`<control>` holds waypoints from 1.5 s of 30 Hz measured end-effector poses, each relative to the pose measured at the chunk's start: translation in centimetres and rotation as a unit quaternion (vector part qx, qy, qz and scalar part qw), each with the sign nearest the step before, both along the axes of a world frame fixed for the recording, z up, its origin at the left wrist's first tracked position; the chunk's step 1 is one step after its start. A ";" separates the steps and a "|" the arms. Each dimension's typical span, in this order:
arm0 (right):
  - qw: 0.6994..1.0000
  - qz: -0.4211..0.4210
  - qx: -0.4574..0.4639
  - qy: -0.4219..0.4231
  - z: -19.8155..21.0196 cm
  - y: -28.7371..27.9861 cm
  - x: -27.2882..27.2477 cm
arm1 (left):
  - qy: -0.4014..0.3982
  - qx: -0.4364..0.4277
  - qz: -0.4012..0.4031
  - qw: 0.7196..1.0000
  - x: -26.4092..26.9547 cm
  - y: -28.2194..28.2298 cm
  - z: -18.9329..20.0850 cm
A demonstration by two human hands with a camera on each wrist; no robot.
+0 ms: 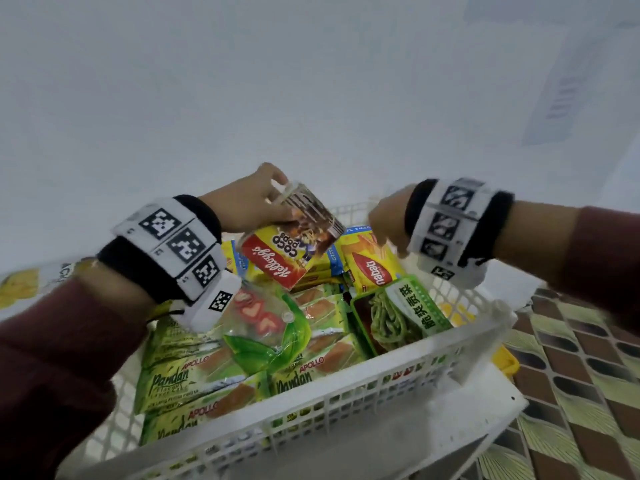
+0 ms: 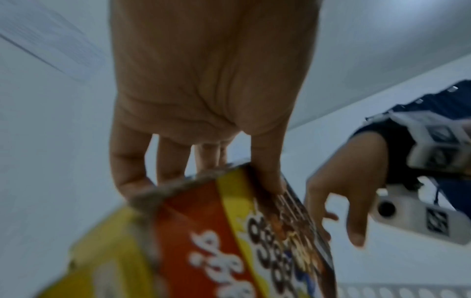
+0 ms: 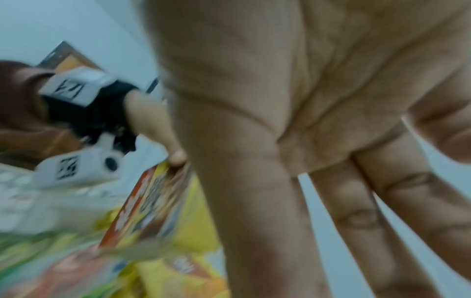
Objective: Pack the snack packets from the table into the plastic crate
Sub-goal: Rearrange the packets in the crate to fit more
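Note:
My left hand (image 1: 263,199) grips the top end of a yellow and red Coco Pops box (image 1: 291,251), tilted above the back of the white plastic crate (image 1: 346,407). In the left wrist view the thumb and fingers (image 2: 267,177) clamp the Coco Pops box (image 2: 216,242). My right hand (image 1: 384,223) hovers just right of the box with its fingers spread and relaxed (image 3: 344,201), holding nothing. The crate holds green Pandan cake packets (image 1: 180,379), a yellow and red biscuit packet (image 1: 370,265), a green noodle pack (image 1: 398,317) and a clear green pouch (image 1: 270,323).
The crate sits on a white table (image 1: 398,441) against a pale wall (image 1: 311,81). A patterned tiled floor (image 1: 571,375) lies to the right. A yellow object (image 1: 505,362) pokes out past the crate's right side. A yellow packet (image 1: 20,282) lies left of the crate.

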State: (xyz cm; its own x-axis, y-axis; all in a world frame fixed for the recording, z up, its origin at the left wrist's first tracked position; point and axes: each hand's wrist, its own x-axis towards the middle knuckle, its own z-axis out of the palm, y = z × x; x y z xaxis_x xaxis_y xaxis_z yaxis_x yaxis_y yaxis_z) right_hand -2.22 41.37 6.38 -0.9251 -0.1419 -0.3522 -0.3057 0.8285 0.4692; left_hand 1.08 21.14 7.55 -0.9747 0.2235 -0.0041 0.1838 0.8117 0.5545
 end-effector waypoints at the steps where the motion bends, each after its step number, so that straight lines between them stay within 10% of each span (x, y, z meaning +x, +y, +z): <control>1: 1.000 0.007 -0.021 0.022 1.2 0.8 0.5 | 0.016 -0.036 -0.022 0.999 -0.4 0.9 0.1; 15: 0.956 -0.080 -0.279 -0.042 -4.7 10.7 0.0 | 0.142 -0.454 -0.236 0.847 -7.6 17.1 -4.0; 31: 0.974 -0.020 -0.226 0.005 -4.5 10.1 1.4 | 0.065 -0.189 -0.020 0.980 -4.7 9.9 -2.4; 37: 0.987 0.019 -0.157 0.024 -3.8 9.0 2.0 | -0.218 -0.410 -0.070 0.883 -0.1 4.2 -4.0; 45: 0.988 -0.010 -0.153 0.027 -4.0 8.7 2.2 | -0.106 -0.503 -0.104 0.852 0.6 1.5 -7.5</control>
